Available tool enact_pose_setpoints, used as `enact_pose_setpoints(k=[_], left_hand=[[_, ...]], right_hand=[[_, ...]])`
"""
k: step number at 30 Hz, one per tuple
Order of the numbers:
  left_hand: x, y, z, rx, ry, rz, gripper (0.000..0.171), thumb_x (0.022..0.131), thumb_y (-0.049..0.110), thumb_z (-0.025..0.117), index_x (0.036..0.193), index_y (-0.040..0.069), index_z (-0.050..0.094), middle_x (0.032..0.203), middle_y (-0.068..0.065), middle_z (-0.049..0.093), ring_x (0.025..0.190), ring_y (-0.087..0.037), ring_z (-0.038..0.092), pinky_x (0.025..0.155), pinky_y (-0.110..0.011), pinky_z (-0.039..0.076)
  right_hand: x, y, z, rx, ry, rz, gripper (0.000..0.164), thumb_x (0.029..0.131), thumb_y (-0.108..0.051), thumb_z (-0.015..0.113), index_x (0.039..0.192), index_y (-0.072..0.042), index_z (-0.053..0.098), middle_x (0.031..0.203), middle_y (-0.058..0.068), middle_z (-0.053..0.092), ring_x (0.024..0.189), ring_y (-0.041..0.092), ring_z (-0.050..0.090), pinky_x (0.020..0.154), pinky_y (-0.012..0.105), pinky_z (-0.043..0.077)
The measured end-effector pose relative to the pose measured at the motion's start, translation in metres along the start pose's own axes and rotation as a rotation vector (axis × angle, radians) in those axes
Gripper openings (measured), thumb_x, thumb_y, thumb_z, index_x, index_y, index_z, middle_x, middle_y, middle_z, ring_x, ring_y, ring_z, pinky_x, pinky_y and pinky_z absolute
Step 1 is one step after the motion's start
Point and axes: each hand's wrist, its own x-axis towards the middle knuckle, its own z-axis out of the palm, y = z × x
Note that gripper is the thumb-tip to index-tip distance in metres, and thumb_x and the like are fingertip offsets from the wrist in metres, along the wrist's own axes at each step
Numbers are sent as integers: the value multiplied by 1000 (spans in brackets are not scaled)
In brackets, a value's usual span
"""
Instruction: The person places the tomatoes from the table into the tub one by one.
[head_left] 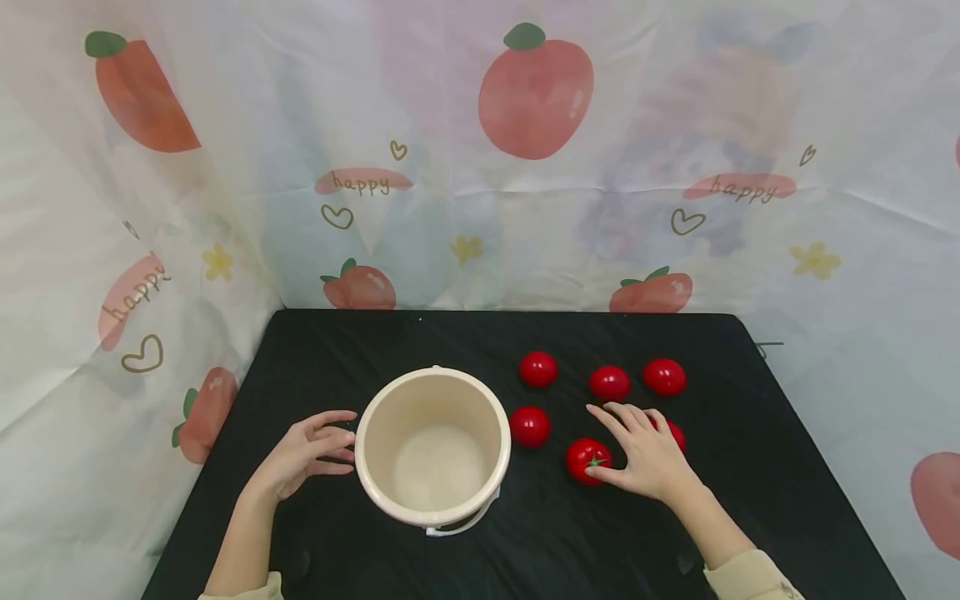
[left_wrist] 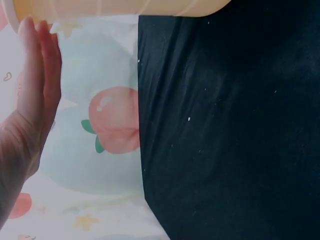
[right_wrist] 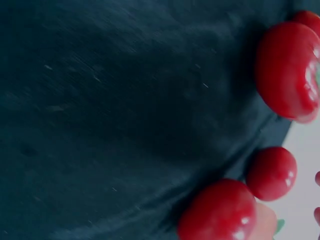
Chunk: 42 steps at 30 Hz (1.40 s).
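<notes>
A cream bucket [head_left: 433, 454] stands upright at the middle of the black table, its white handle lowered at the front. My left hand [head_left: 311, 450] is at the bucket's left side, fingers loosely extended and fingertips right at the wall; in the left wrist view the hand [left_wrist: 37, 95] reaches up to the rim. My right hand [head_left: 647, 454] is spread over the red tomatoes, its thumb overlapping the nearest tomato [head_left: 587, 458], which has a green stem. Another tomato [head_left: 678, 436] is partly hidden behind the right hand. Nothing is gripped in either hand.
More tomatoes lie right of the bucket: one [head_left: 530, 427] close beside it, one [head_left: 538, 369] farther back, and two [head_left: 609, 383] beyond the right hand. A printed curtain [head_left: 450, 242] hangs behind the table's far edge [head_left: 420, 313].
</notes>
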Motion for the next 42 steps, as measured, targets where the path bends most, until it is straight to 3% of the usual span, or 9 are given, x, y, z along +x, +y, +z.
enact_pose_setpoints(k=[5, 14, 26, 35, 42], left_hand=[[1, -4, 3, -26, -47, 29, 58, 85, 8, 63, 131, -11, 33, 88, -4, 65, 76, -17, 64, 72, -43, 55], [2, -4, 6, -31, -56, 39, 61, 82, 6, 65, 131, -12, 33, 87, -5, 63, 74, -16, 64, 71, -44, 54], [1, -6, 9, -74, -67, 29, 58, 84, 5, 63, 129, -13, 33, 88, -4, 63, 75, -15, 63, 72, -40, 55], [1, -7, 8, -77, -91, 41, 56, 85, 4, 62, 128, -12, 33, 88, -4, 61, 75, -15, 62, 72, -42, 55], [1, -7, 7, -69, -94, 38, 56, 85, 6, 62, 129, -12, 32, 89, -6, 62, 76, -15, 62, 73, -41, 55]], right_hand=[[-5, -4, 12, -2, -39, -19, 85, 67, -71, 59, 135, -24, 41, 124, 6, 48, 110, 25, 44, 96, 53, 28], [-13, -5, 25, -2, -80, -13, 81, 66, -66, 65, 129, -19, 47, 123, 7, 49, 111, 25, 43, 96, 56, 28], [-14, -5, 41, -36, 9, -59, 79, 64, -56, 72, 126, -14, 47, 118, 8, 52, 105, 26, 46, 91, 54, 33], [-10, -4, 37, -57, -17, -63, 76, 68, -56, 68, 126, -12, 48, 118, 9, 52, 106, 26, 47, 91, 52, 34], [14, -5, 12, -70, 116, -155, 74, 68, -56, 65, 124, -11, 48, 115, 10, 54, 102, 26, 50, 89, 50, 36]])
